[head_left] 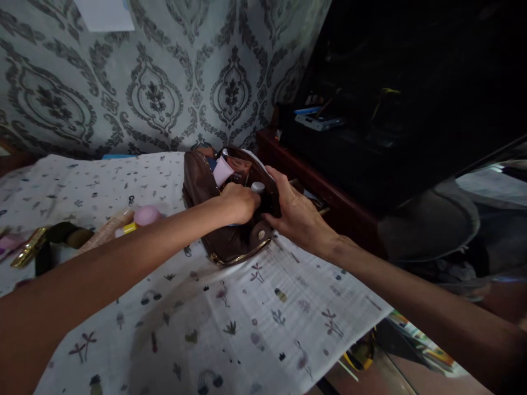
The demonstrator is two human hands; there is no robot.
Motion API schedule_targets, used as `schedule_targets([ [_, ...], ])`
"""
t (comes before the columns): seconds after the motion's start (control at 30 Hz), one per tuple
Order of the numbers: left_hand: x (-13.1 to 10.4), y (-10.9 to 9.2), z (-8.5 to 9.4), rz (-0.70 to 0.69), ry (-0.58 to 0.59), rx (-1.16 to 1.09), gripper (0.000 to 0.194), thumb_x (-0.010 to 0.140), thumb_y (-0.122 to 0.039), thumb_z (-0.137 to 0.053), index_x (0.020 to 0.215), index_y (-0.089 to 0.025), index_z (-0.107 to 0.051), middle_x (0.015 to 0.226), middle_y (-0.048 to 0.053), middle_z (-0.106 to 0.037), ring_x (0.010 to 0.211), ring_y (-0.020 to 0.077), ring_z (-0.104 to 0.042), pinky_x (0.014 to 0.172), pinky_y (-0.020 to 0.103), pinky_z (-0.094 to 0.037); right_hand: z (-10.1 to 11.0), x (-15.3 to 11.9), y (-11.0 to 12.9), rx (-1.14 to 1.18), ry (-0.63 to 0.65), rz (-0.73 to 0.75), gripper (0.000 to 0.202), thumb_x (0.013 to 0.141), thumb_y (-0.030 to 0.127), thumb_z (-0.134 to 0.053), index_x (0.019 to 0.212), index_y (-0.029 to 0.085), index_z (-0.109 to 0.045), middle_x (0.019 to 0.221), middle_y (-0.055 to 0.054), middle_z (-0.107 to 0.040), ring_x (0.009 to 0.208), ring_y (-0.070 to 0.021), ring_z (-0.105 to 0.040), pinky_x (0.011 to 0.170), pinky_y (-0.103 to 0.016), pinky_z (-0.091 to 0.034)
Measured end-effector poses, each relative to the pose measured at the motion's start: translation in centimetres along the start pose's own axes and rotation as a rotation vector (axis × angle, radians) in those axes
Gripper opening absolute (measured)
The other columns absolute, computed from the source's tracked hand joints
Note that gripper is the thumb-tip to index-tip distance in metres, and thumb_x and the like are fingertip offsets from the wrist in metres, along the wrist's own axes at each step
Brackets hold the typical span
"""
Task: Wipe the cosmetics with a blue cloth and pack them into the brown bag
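Note:
A brown zippered bag stands open on the printed cloth. My left hand reaches into its mouth with fingers curled; the fingertips and whatever they hold are hidden inside. On the bag's right side, my right hand grips the rim between thumb and fingers. Out of the opening show a pale pink tube and a shiny brown packet. A bottle with a grey-white cap sits just beside my left knuckles.
Left of the bag lie a round pink item, a yellow-banded piece, a beige tube and a gold-coloured item. The white printed cloth covers the surface up to the patterned wall. A dark screen-like panel rises at right.

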State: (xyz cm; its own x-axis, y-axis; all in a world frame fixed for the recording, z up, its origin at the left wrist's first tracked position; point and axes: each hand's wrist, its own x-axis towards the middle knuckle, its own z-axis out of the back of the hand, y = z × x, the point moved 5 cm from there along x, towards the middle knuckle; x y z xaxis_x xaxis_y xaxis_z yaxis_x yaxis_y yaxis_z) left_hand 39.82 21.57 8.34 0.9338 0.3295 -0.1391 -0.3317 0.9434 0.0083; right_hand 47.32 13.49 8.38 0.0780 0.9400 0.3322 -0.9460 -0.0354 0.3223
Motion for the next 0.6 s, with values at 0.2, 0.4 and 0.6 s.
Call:
schedule_targets([
  [0.2, -5.3, -0.7, 4.3, -0.042, -0.108, 0.125, 0.024, 0.096, -0.032, -0.054, 0.086, -0.016, -0.07, 0.084, 0.007, -0.071, 0.083, 0.021, -0.067, 0.072, 0.03, -0.047, -0.1, -1.4, -1.1, 0.061, -0.021, -0.094, 0.082, 0.085, 0.033, -0.061, 0.154, 0.013, -0.021, 0.119, -0.017, -0.066, 0.097, -0.0322, -0.07, 0.079, -0.044, -0.055],
  [0.4, -11.6, 0.1, 4.2, -0.183, -0.305, 0.12, 0.025, 0.101, -0.027, -0.043, 0.103, -0.021, -0.068, 0.1, 0.006, -0.065, 0.095, 0.0189, -0.058, 0.067, 0.025, -0.045, -1.2, -2.6, -2.1, 0.207, 0.082, -0.269, 0.047, 0.085, 0.049, -0.06, 0.119, 0.017, -0.054, 0.071, -0.002, -0.066, 0.058, -0.0207, -0.062, 0.056, -0.031, -0.045],
  [0.6, -13.2, 0.5, 2.9, -0.167, -0.414, 0.128, 0.025, 0.101, -0.025, -0.043, 0.111, -0.021, -0.065, 0.104, 0.009, -0.062, 0.1, 0.02, -0.057, 0.071, 0.027, -0.05, -1.4, -2.6, -1.7, 0.224, 0.056, -0.285, 0.035, 0.083, 0.046, -0.06, 0.105, 0.019, -0.056, 0.058, 0.003, -0.057, 0.05, -0.0174, -0.054, 0.051, -0.028, -0.037],
])
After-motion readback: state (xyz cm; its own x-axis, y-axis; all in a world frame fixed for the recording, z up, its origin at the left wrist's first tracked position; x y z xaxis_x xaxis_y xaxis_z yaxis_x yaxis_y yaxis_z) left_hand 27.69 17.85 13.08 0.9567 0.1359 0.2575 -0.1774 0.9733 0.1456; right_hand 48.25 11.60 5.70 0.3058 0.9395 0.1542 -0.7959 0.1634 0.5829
